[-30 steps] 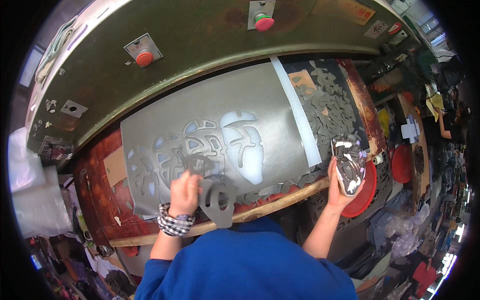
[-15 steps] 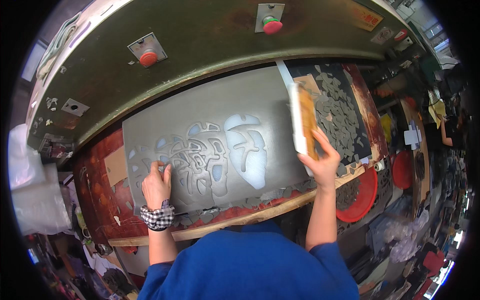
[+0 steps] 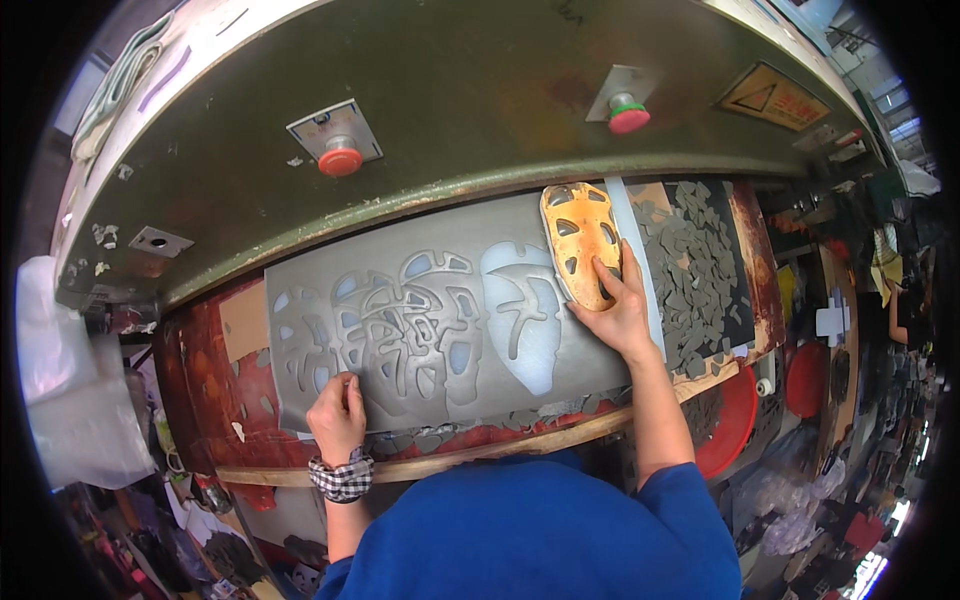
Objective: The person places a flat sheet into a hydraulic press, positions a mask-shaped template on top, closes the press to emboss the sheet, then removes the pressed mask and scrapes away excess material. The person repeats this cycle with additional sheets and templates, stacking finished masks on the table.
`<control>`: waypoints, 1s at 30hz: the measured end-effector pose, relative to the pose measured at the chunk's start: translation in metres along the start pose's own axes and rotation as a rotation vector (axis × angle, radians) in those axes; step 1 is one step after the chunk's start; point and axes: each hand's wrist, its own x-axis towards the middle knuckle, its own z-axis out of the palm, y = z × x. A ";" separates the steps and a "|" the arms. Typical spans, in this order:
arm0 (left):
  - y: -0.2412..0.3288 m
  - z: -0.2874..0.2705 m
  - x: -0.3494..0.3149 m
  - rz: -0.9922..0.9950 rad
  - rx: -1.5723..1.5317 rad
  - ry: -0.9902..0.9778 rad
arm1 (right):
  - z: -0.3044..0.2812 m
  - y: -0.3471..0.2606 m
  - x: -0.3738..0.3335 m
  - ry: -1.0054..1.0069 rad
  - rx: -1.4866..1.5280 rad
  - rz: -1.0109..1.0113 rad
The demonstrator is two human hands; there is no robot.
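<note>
A grey sheet (image 3: 400, 235) lies across the work surface, with curved openings cut through its left and middle part. Pale blue shows through the openings, the widest being a sole-shaped gap (image 3: 535, 340). My right hand (image 3: 622, 315) grips the lower end of a yellow, sole-shaped cutting die (image 3: 583, 235) with several holes and a pale rim. The die is over the sheet's right part, close to the machine; whether it rests flat, I cannot tell. Over the sheet's front left edge is my left hand (image 3: 340, 412), its fingertips pinched together; anything between them is hidden.
A green machine beam (image 3: 480, 100) with a red button (image 3: 340, 158) and a green-and-red button (image 3: 628, 115) runs along the far side. Grey offcuts (image 3: 690, 270) are heaped at right. A wooden rail (image 3: 450, 465) edges the front; a red basin (image 3: 730, 430) stands below right.
The cutting die has gone from standing on edge near the offcuts to lying face up further left over the sheet. My left hand has drawn back toward the sheet's front edge.
</note>
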 end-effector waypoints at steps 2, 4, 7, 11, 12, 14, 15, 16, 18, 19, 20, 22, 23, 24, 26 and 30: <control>0.001 0.002 0.006 0.024 -0.014 -0.026 | 0.004 0.000 0.012 0.013 -0.001 0.016; 0.000 0.003 0.010 0.046 -0.039 -0.062 | 0.005 0.004 0.025 -0.013 -0.027 -0.025; -0.004 0.006 0.012 0.096 -0.060 -0.107 | 0.007 0.009 0.042 -0.029 -0.034 -0.089; -0.013 0.021 0.009 0.103 -0.074 -0.122 | 0.017 0.008 0.059 0.037 -0.047 -0.101; -0.016 0.028 0.009 0.086 -0.082 -0.118 | 0.021 0.005 0.061 0.065 -0.036 -0.089; -0.019 0.039 0.007 0.058 -0.126 -0.092 | 0.022 -0.005 0.058 0.168 -0.082 -0.181; -0.020 0.046 0.005 0.067 -0.154 -0.065 | 0.021 -0.010 0.056 0.208 -0.062 -0.192; -0.021 0.050 0.004 0.084 -0.195 -0.049 | 0.017 -0.016 0.054 0.262 -0.034 -0.212; -0.026 0.059 0.006 0.171 -0.161 -0.023 | 0.003 -0.024 0.060 0.418 -0.103 -0.229; -0.029 0.064 0.010 0.188 -0.128 -0.003 | -0.004 -0.025 0.069 0.454 -0.073 -0.159; -0.033 0.068 0.015 0.210 -0.119 0.009 | -0.011 -0.026 0.080 0.508 -0.038 -0.122; -0.040 0.074 0.024 0.277 -0.141 0.061 | -0.022 -0.024 0.115 0.648 0.006 -0.055; -0.043 0.074 0.028 0.264 -0.138 0.056 | -0.025 -0.024 0.131 0.637 -0.091 -0.065; -0.046 0.078 0.034 0.247 -0.152 0.072 | -0.025 -0.023 0.146 0.633 -0.181 -0.077; -0.051 0.082 0.046 0.208 -0.160 0.057 | -0.008 -0.027 0.168 0.594 -0.171 -0.050; -0.065 0.092 0.067 0.054 -0.138 0.129 | 0.010 -0.033 0.175 0.698 -0.121 -0.052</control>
